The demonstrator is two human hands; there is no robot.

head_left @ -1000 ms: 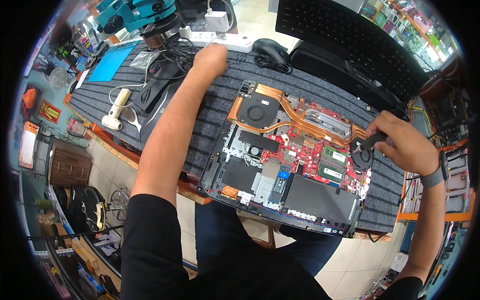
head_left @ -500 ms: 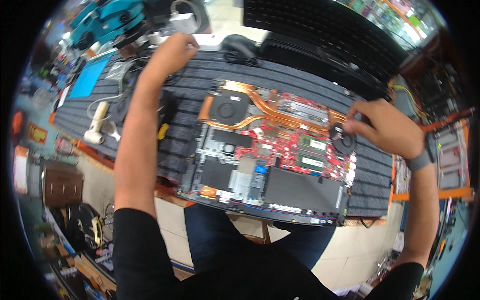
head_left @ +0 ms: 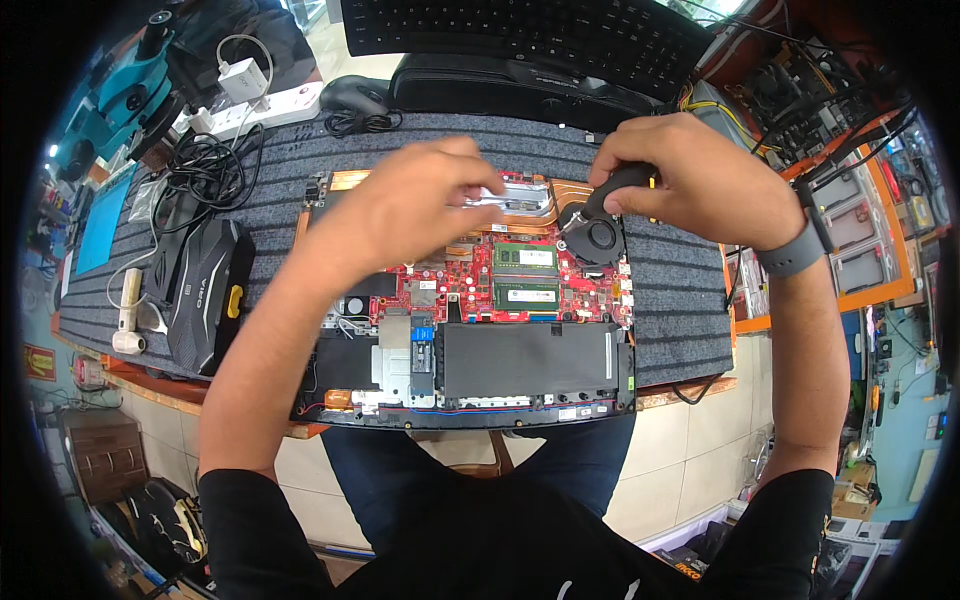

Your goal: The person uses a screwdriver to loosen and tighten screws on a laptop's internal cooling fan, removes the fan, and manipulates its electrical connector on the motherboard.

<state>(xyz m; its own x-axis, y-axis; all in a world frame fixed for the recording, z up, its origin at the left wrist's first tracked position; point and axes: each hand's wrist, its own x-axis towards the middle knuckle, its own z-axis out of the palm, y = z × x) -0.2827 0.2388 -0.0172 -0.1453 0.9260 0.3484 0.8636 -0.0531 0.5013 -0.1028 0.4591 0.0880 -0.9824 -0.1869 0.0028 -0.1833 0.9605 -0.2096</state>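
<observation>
In the head view an opened laptop (head_left: 470,330) lies in the middle of the frame on a ribbed grey mat (head_left: 680,300), its bottom cover off. The inside shows a red circuit board, copper heat pipes along the upper edge, two green memory sticks (head_left: 527,275) side by side, a round black fan (head_left: 598,240) at upper right, and a flat matte black battery (head_left: 525,358) across the lower part.

The right hand (head_left: 690,175), at upper right of centre, has its fingers closed around a black-handled screwdriver (head_left: 610,190), whose tip points down beside the fan. A grey watch band wraps that wrist.

The left hand (head_left: 420,205), at upper centre, hovers over the heat pipes with fingers curled loosely together; whether they pinch anything cannot be told.

At the top of the frame sit a black keyboard (head_left: 520,30) and a black mouse (head_left: 355,95). A white power strip (head_left: 255,105) and tangled black cables lie at upper left, and a black moulded cover (head_left: 205,290) rests at the left of the mat.
</observation>
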